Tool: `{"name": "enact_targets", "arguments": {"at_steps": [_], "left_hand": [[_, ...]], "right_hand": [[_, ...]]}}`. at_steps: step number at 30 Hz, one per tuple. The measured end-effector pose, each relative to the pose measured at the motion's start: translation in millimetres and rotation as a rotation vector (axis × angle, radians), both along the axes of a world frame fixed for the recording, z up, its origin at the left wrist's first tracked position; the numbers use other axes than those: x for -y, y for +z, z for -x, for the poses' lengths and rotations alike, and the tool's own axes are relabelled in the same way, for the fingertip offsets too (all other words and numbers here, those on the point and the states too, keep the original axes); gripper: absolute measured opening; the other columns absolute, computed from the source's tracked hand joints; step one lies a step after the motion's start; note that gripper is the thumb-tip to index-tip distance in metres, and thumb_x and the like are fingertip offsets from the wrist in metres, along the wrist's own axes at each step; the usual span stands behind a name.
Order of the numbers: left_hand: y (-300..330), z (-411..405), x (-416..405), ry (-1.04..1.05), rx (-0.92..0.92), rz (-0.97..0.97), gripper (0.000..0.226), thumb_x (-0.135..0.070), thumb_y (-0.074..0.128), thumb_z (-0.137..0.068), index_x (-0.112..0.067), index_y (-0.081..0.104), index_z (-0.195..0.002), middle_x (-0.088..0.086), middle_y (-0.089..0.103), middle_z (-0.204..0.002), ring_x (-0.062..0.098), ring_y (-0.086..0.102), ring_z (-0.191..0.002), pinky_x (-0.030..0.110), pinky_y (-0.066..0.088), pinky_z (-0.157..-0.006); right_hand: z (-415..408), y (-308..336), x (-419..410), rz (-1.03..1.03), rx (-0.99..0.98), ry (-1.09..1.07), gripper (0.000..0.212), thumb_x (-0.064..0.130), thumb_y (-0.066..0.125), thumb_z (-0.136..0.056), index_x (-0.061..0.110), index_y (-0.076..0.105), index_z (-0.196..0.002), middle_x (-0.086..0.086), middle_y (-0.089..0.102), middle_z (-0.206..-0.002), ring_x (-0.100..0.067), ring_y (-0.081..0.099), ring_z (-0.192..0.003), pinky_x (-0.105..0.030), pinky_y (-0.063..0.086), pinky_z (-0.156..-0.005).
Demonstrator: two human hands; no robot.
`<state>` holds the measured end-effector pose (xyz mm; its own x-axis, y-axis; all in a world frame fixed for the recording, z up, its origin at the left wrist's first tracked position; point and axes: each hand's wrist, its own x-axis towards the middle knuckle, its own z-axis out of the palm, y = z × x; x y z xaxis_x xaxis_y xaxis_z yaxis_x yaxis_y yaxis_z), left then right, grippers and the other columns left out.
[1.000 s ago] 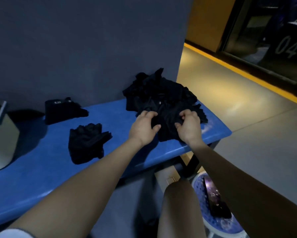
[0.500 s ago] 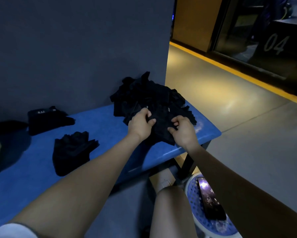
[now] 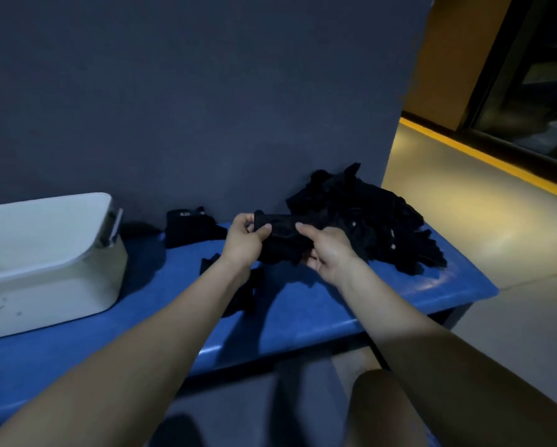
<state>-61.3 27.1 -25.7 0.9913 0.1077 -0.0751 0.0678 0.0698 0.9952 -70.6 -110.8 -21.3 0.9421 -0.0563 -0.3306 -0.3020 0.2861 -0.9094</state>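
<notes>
I read this as a warehouse-type bldg, not a home: smooth poured floor (image 3: 464, 227) w/ painted yellow line (image 3: 483, 156), grey partition wall (image 3: 206, 91), glass door (image 3: 535, 91) at right. Blue bench (image 3: 303, 321) w/ white tub (image 3: 45, 272) + pile of black cloth (image 3: 386, 217) = sorting station.

On the table (image 3: 303, 311), a tub (image 3: 45, 253) sits at frame left, a folded cloth (image 3: 186, 227) at centre, a clothes heap (image 3: 383, 221) right.

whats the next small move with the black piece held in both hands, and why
Probably fold the black piece in half and lay it by the folded piece on the bench: left hand and right hand pinch its ends, stretching it in front of the loose pile.
</notes>
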Motion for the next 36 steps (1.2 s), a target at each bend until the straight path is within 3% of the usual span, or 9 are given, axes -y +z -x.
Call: {"name": "enact_targets", "arguments": {"at_steps": [5,9,14,16,20,24,27,32,36], "left_hand": [[0.5,6.4,-47.7,0.131,0.078,-0.358,0.026,-0.012,0.066,-0.086,-0.011,0.046,-0.103,0.004,0.048,-0.096,0.014,0.048,-0.084,0.021,0.041,-0.073],[8.2,20.5,-51.0,-0.174,-0.051,-0.129,0.016,-0.034,0.056,-0.092,-0.018,0.055,-0.091,0.003,0.056,-0.086,0.014,0.050,-0.075,0.024,0.039,-0.064],[7.6,10.0,-72.0,-0.013,-0.221,0.219,0.047,-0.030,0.068,-0.084,-0.010,0.046,-0.120,0.016,0.063,-0.109,0.021,0.062,-0.073,0.028,0.052,-0.058],[5.3,6.6,-75.4,0.038,-0.271,0.279,0.060,-0.018,0.068,-0.084,0.000,0.039,-0.133,0.022,0.062,-0.113,0.029,0.065,-0.073,0.034,0.055,-0.053],[4.6,2.0,-82.4,0.092,-0.299,0.409,0.032,0.000,0.050,-0.091,-0.003,0.047,-0.123,0.019,0.062,-0.106,0.032,0.065,-0.084,0.039,0.057,-0.060],[6.5,1.4,-90.8,0.077,-0.328,0.486,0.049,-0.002,0.050,-0.092,-0.008,0.038,-0.139,0.021,0.057,-0.126,0.032,0.064,-0.093,0.040,0.059,-0.057],[8.4,1.8,-91.6,0.072,-0.340,0.475,0.052,-0.001,0.049,-0.093,-0.009,0.034,-0.142,0.020,0.054,-0.130,0.030,0.064,-0.092,0.037,0.058,-0.053],[10.8,7.8,-95.9,0.022,-0.325,0.321,0.007,-0.010,0.052,-0.094,-0.009,0.054,-0.101,0.012,0.065,-0.096,0.022,0.064,-0.075,0.025,0.054,-0.047],[0.6,10.5,-102.5,0.126,-0.306,0.276,0.036,-0.007,0.054,-0.093,-0.017,0.033,-0.066,0.003,0.062,-0.079,0.014,0.061,-0.068,0.017,0.048,-0.041]], "right_hand": [[-16.1,-3.9,-41.1,0.389,0.156,0.000,0.014,0.013,0.070,-0.083,0.007,0.067,-0.095,-0.011,0.069,-0.102,-0.026,0.066,-0.093,-0.038,0.056,-0.084],[-11.1,3.5,-67.5,0.375,0.322,0.200,0.013,-0.001,0.065,-0.084,0.009,0.066,-0.092,-0.005,0.068,-0.086,-0.017,0.064,-0.081,-0.025,0.053,-0.075],[-7.6,12.2,-76.4,0.436,0.378,0.575,0.031,-0.007,0.056,-0.088,0.006,0.063,-0.115,-0.005,0.065,-0.105,-0.013,0.061,-0.097,-0.023,0.048,-0.091],[-10.5,11.2,-76.9,0.452,0.364,0.528,0.032,-0.010,0.053,-0.088,0.002,0.063,-0.116,-0.006,0.065,-0.106,-0.009,0.060,-0.092,-0.014,0.048,-0.082],[-20.9,1.4,-68.0,0.563,0.153,0.169,0.014,0.010,0.058,-0.091,0.004,0.065,-0.102,-0.008,0.063,-0.092,-0.016,0.056,-0.083,-0.018,0.043,-0.065],[-14.2,-5.7,-69.6,0.264,-0.211,0.281,0.037,0.037,0.054,-0.094,0.004,0.057,-0.110,-0.010,0.062,-0.093,-0.018,0.059,-0.076,-0.026,0.050,-0.070],[-13.1,-2.5,-79.7,0.000,-0.203,0.254,0.027,0.029,0.057,-0.093,0.004,0.058,-0.104,-0.010,0.065,-0.094,-0.021,0.063,-0.083,-0.033,0.055,-0.077],[-16.6,-0.5,-86.5,0.061,-0.088,0.147,0.014,-0.004,0.058,-0.088,0.005,0.060,-0.098,-0.009,0.065,-0.092,-0.018,0.063,-0.077,-0.025,0.058,-0.060],[-20.5,-6.1,-83.7,0.167,-0.035,0.050,0.031,-0.011,0.056,-0.086,0.004,0.056,-0.113,-0.016,0.063,-0.110,-0.026,0.063,-0.091,-0.027,0.057,-0.059]]}}
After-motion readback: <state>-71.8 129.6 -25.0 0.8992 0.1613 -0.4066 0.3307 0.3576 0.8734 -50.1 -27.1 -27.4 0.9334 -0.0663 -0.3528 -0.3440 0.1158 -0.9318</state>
